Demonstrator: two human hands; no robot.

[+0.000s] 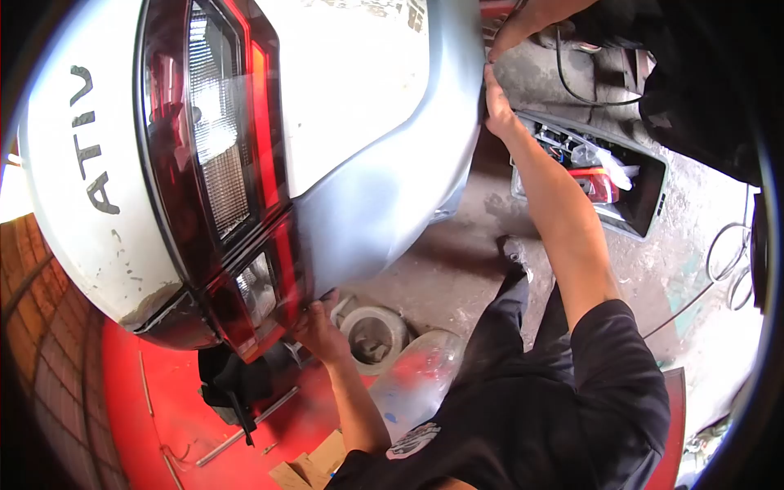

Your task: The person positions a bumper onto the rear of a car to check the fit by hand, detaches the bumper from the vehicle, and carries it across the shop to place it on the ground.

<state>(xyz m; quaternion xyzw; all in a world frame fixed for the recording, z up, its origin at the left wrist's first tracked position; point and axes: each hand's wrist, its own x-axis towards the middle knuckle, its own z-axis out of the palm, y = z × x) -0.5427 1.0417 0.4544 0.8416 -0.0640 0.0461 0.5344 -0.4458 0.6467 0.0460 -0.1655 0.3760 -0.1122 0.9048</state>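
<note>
White car body [351,90] is the largest object, extending up and to the left of the left hand [321,331]. Grey panel [384,196], matt and curved, spans the interval between both hands and adjoins the car body; right hand [500,106] at its far edge, left hand near its close lower corner. Red surface [126,392] lies below and left of the left hand.

Second person, in dark clothing [702,98], at the right hand's far side; that person's bare forearm [535,24] reaches in just beyond it.

Tail light [216,139]: red and clear, seated along the car body, lower end just beside the left hand.

Grip, left: fingers at the corner where tail light and panel meet; cannot tell whether they pinch. Grip, right: palm side against the panel edge, fingertips partly hidden; closure cannot be told.

Open crate [641,220] stands right of the right hand, a red lamp [600,185] inside. Clear plastic bag [420,380] right of the left forearm. Black part [233,384] below-left of the left hand. Round pale basin [398,335] just right of it.
</note>
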